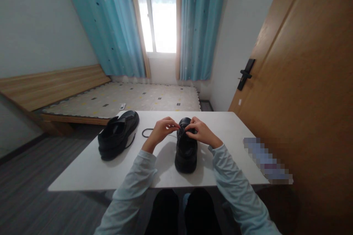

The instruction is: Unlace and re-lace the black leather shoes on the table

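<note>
A black shoe (186, 159) stands on the white table in front of me, toe pointing away and heel nearest. My left hand (164, 128) pinches at the left side of its lacing area, fingertips closed. From the right, my right hand (202, 132) also pinches at the lacing, close to the left fingertips. The fingers are closed on the black shoelace, though the part between them is barely visible. A loop of black shoelace (147, 132) lies on the table just left of my left hand. The second black shoe (117, 137) sits farther left, its lace end hanging beside it.
The white table (82, 176) spans the space before me. A pixelated flat item (266, 161) lies along its right edge. Beyond stands a bed (149, 97) with a small white object (122, 106) on it. A wooden door (303, 80) is close on the right.
</note>
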The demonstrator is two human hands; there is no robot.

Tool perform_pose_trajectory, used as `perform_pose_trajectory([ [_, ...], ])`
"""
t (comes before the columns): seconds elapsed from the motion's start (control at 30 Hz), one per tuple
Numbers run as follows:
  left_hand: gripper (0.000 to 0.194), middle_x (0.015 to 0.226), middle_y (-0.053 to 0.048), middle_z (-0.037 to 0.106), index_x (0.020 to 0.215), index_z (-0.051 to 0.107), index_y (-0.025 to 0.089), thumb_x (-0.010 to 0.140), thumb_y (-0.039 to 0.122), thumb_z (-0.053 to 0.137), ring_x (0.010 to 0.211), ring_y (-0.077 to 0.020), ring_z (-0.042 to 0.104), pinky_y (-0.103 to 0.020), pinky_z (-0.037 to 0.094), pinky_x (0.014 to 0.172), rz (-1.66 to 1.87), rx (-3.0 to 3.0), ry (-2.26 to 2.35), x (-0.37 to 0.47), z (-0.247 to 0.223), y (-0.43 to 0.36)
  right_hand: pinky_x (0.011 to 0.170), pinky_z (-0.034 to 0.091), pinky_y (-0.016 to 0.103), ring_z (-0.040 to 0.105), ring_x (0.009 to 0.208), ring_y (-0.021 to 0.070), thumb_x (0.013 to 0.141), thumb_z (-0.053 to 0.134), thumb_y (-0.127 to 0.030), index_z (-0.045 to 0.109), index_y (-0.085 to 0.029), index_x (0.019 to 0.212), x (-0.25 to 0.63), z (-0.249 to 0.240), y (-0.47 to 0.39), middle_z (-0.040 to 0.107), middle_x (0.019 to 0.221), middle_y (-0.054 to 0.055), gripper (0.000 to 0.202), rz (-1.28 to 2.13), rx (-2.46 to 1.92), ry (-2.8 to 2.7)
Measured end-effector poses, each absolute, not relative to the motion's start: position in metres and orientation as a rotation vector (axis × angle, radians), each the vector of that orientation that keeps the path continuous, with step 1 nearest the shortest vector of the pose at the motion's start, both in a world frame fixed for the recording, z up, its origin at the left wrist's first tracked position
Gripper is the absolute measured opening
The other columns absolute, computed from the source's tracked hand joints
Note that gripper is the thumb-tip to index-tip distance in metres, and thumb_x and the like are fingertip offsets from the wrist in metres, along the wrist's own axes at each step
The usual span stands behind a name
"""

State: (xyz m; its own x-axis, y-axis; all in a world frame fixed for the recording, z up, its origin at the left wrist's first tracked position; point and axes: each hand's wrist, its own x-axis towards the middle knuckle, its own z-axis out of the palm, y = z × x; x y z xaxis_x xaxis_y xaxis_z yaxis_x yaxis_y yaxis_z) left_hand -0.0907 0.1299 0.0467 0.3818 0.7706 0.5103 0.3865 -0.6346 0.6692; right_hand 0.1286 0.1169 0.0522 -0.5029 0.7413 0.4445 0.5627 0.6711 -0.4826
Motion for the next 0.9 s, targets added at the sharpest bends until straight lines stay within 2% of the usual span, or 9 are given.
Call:
perform_pose_trajectory([
  [0.43, 0.011, 0.078, -0.002, 0.069, 0.081, 0.072, 0.019, 0.074, 0.028, 0.070, 0.072, -0.0130, 0.062, -0.024, 0.049, 0.067, 1.094, 2.192, 0.982, -0.087, 0.042, 0.127, 0.064, 0.039, 0.023, 0.051, 0.072, 0.0116, 0.076, 0.067, -0.030, 0.074, -0.022, 0.086, 0.117, 0.051, 0.111, 0.050, 0.088, 0.002, 0.014, 0.063, -1.216, -2.283],
  [0.67, 0.013, 0.069, 0.001, 0.070, 0.080, 0.071, 0.019, 0.070, 0.027, 0.074, 0.064, -0.0113, 0.062, -0.021, 0.047, 0.062, 1.065, 2.119, 1.058, -0.082, 0.044, 0.124, 0.065, 0.038, 0.024, 0.053, 0.073, 0.0121, 0.077, 0.068, -0.028, 0.074, -0.022, 0.082, 0.115, 0.051, 0.111, 0.053, 0.086, 0.002, 0.010, 0.076, -1.197, -2.264],
  [0.9, 0.018, 0.080, -0.002, 0.068, 0.087, 0.069, 0.019, 0.081, 0.033, 0.061, 0.069, -0.0123, 0.062, -0.021, 0.048, 0.059, 1.205, 2.067, 1.145, -0.078, 0.044, 0.124, 0.067, 0.040, 0.024, 0.053, 0.073, 0.0114, 0.075, 0.068, -0.023, 0.070, -0.020, 0.078, 0.116, 0.052, 0.110, 0.054, 0.088, 0.001, 0.005, 0.171, -1.173, -2.228],
])
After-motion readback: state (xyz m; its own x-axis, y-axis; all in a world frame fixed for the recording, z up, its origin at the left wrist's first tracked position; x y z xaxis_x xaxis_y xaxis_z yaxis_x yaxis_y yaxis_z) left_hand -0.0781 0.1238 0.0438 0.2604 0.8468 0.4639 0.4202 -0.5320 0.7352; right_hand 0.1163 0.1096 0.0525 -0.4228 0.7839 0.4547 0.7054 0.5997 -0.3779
